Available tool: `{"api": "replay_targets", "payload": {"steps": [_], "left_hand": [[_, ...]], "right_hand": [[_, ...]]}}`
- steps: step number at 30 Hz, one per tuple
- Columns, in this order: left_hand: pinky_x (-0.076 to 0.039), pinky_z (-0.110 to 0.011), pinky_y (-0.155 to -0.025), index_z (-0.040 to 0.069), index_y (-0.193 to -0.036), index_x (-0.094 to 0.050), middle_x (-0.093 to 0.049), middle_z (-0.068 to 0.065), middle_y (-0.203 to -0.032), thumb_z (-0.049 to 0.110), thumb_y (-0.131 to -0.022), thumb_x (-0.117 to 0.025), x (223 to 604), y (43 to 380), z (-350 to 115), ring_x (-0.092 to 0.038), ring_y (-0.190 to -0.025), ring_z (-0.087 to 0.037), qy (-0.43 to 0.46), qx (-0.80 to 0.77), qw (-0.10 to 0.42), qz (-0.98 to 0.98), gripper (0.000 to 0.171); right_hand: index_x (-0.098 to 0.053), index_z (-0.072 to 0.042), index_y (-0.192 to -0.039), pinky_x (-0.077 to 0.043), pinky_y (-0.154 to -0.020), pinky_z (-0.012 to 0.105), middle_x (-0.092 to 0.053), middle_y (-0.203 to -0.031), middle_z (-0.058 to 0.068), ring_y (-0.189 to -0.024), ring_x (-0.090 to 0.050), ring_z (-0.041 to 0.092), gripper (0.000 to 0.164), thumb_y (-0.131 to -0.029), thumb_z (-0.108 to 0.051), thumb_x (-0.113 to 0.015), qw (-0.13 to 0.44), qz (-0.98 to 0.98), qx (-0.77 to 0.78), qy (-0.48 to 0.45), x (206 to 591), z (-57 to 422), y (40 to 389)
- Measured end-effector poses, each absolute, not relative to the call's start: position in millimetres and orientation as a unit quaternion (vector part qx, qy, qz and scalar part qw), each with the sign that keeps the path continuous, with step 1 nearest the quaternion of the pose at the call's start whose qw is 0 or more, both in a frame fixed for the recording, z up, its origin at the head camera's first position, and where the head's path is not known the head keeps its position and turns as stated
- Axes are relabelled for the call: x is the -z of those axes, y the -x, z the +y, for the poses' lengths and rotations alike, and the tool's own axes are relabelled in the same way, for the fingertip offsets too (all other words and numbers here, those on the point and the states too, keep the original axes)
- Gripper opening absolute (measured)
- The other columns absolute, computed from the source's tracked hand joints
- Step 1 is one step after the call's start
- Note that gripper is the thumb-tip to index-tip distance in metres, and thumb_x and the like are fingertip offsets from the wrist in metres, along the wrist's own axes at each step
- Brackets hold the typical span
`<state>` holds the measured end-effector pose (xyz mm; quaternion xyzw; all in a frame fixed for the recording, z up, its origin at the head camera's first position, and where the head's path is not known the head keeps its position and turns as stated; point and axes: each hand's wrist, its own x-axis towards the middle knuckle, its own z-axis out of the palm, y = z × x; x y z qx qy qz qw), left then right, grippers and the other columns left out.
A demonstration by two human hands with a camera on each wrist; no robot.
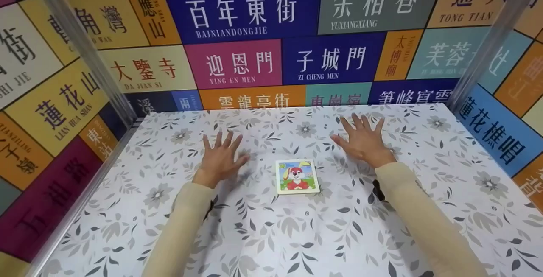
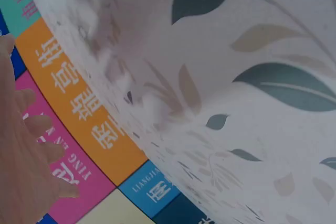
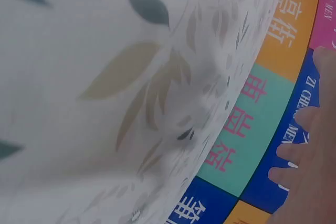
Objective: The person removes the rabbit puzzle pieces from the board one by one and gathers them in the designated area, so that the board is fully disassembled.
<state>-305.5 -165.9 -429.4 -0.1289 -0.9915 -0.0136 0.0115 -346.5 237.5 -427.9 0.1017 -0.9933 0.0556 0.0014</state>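
Note:
A small square picture board (image 1: 297,177) with a red-and-white cartoon rabbit on it lies flat on the flowered tabletop, between the two hands. To its left is the left hand (image 1: 219,158), palm down with its fingers spread and nothing held. On the other side and a little farther back, the right hand (image 1: 364,140) is spread in the same way, also holding nothing. Each wrist view shows only part of a hand at its edge, the left hand (image 2: 29,161) and the right hand (image 3: 312,145), with bare cloth beside it.
White cloth with grey leaves and flowers covers the table (image 1: 288,239). Behind it stands a wall of coloured signs (image 1: 239,62), with more sign panels at both sides. Clear upright strips (image 1: 95,69) mark the corners.

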Motion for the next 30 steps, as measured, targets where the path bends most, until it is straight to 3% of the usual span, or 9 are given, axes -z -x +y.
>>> {"api": "replay_targets", "payload": {"steps": [12, 21, 25, 30], "left_hand": [[-0.013, -0.066, -0.122, 0.023, -0.159, -0.029, -0.025, -0.017, -0.165, 0.063, -0.101, -0.036, 448, 290, -133, -0.025, -0.152, -0.041, 0.201, -0.044, -0.022, -0.978, 0.071], [-0.026, -0.061, -0.121, 0.021, -0.157, -0.034, -0.037, -0.02, -0.159, 0.062, -0.101, -0.038, 457, 270, -104, -0.038, -0.146, -0.038, 0.255, -0.024, -0.028, -0.966, 0.069], [-0.033, -0.061, -0.116, 0.021, -0.157, -0.034, -0.044, -0.019, -0.153, 0.062, -0.1, -0.04, 461, 261, -92, -0.046, -0.14, -0.037, 0.265, -0.004, -0.037, -0.964, 0.07], [-0.039, -0.059, -0.112, 0.022, -0.158, -0.032, -0.046, -0.018, -0.149, 0.065, -0.1, -0.039, 464, 253, -78, -0.049, -0.135, -0.036, 0.268, -0.003, -0.037, -0.963, 0.072]], "right_hand": [[-0.019, -0.016, -0.161, 0.003, -0.116, 0.076, -0.019, -0.165, 0.024, -0.153, -0.014, 0.047, 0.077, -0.102, -0.063, -0.03, -0.025, -0.99, -0.062, -0.126, 433, 204, 353], [-0.024, -0.017, -0.161, -0.018, -0.122, 0.065, -0.027, -0.163, 0.022, -0.151, -0.023, 0.044, 0.071, -0.103, -0.054, -0.042, -0.07, -0.977, -0.129, -0.157, 435, 177, 354], [-0.028, -0.02, -0.16, -0.024, -0.12, 0.063, -0.032, -0.16, 0.021, -0.149, -0.029, 0.043, 0.069, -0.102, -0.054, -0.046, -0.093, -0.97, -0.168, -0.149, 436, 170, 355], [-0.038, -0.016, -0.155, -0.037, -0.115, 0.059, -0.041, -0.152, 0.021, -0.14, -0.043, 0.039, 0.061, -0.103, -0.046, -0.05, -0.12, -0.948, -0.252, -0.154, 440, 165, 355]]}}
